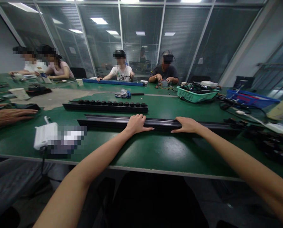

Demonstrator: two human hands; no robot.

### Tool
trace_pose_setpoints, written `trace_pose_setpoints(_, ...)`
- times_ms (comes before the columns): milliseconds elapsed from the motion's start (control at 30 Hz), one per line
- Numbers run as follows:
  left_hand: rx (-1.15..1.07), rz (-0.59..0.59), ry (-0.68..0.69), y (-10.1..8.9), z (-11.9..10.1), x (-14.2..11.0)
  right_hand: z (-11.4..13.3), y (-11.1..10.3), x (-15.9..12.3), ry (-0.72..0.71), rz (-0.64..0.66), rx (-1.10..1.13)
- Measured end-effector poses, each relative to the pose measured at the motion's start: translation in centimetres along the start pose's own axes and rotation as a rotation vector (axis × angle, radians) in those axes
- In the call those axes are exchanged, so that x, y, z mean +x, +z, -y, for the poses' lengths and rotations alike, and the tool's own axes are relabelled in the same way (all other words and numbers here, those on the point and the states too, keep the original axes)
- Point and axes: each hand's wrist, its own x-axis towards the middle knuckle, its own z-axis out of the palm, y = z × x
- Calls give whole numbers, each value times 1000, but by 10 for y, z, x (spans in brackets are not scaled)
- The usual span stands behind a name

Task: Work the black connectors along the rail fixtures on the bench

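Note:
A long black channel-shaped rail [160,123] lies crosswise on the green tabletop in front of me. My left hand [136,123] grips it near its middle, fingers over the far edge and thumb along the near side. A short way to the right, my right hand [186,124] holds the same rail in a like way, its thumb pointing inward. Behind it and to the left lies a second black rail [105,108] with a row of several round black parts [113,103] along its top.
Black parts [272,142] lie at the right. Behind them stand a green basket [197,95] of cables and a blue basket [253,97]. A white device [46,134] sits at the left near a co-worker's hand [12,117]. Blue-grey gloves [123,93] lie farther back.

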Motion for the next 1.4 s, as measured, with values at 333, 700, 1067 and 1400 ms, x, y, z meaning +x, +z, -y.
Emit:
trace_pose_setpoints(333, 60, -85, 30, 3, 5, -4, 6, 0, -5, 14, -40, -93)
trace_pose_setpoints(700, 84, -320, 104, -12, 7, -3, 19, -45, -22, 40, -190, -209)
trace_pose_setpoints(1067, 89, -520, 359, -20, 0, -5, 8, -81, -44, 295, -270, -214)
trace_pose_setpoints(1400, 223, -436, 436, -8, -3, 0, -39, -88, -59, 660, -194, -112)
